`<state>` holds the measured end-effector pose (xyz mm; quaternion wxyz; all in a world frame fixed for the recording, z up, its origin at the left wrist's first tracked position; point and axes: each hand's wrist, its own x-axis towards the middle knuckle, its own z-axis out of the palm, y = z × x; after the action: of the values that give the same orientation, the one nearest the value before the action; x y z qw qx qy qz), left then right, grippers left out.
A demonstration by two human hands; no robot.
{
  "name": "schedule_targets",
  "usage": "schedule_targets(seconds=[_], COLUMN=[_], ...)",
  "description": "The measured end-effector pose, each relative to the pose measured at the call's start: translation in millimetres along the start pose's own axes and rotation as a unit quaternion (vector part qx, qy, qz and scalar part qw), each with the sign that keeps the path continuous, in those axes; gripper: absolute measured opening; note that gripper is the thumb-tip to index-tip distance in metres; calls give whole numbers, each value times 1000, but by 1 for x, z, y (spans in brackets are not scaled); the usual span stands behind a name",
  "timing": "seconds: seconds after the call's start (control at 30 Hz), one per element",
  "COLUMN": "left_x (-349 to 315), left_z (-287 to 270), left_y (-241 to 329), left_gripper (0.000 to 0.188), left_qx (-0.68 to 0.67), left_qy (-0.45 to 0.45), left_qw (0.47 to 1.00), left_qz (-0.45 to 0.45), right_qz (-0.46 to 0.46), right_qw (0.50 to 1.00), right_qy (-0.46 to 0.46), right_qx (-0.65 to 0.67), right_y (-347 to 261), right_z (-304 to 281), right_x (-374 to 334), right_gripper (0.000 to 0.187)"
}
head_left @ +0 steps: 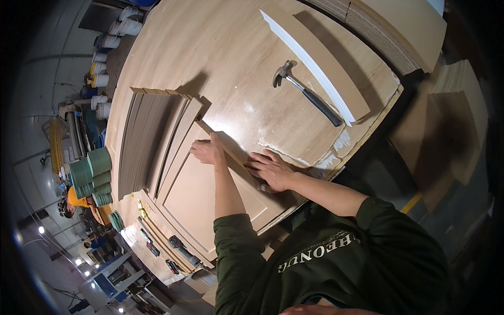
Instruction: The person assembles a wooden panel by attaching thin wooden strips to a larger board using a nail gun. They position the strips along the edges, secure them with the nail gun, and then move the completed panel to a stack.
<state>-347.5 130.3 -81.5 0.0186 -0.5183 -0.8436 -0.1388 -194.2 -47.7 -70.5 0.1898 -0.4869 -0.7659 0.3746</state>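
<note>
The panel (207,191) lies in the centre of the frame, on the table (226,58), its long edge slanting from upper left to lower right. The left forearm rises almost straight from the lower centre, its sleeve ending below the wrist; the left hand (208,151) rests on the panel's upper part, fingers curled toward the left of the frame. Whether they pinch anything, I cannot tell.

The right forearm comes in from the right, slanting up toward the left. The right hand (270,172) lies palm down along the panel's long edge, fingers stretched out and slightly spread.

Upright boards (144,139) stand just left of the panel. A hammer (310,97) lies at upper right, beside a strip (320,63).
</note>
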Motion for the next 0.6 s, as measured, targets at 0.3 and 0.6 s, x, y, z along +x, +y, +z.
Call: schedule_targets(seconds=[0.3,0.6], left_x=[4,9], left_z=[-5,1], left_y=[5,-3], left_gripper=[50,44], left_qx=[-7,-40], left_qy=[-7,20], left_qw=[1000,998], left_qz=[-22,34], right_qz=[3,-7], right_qw=[1000,997], right_qy=[-22,-70], right_qx=[-8,-42], right_y=[-3,-4], right_z=[-6,-5], right_x=[3,-20], right_gripper=[69,70])
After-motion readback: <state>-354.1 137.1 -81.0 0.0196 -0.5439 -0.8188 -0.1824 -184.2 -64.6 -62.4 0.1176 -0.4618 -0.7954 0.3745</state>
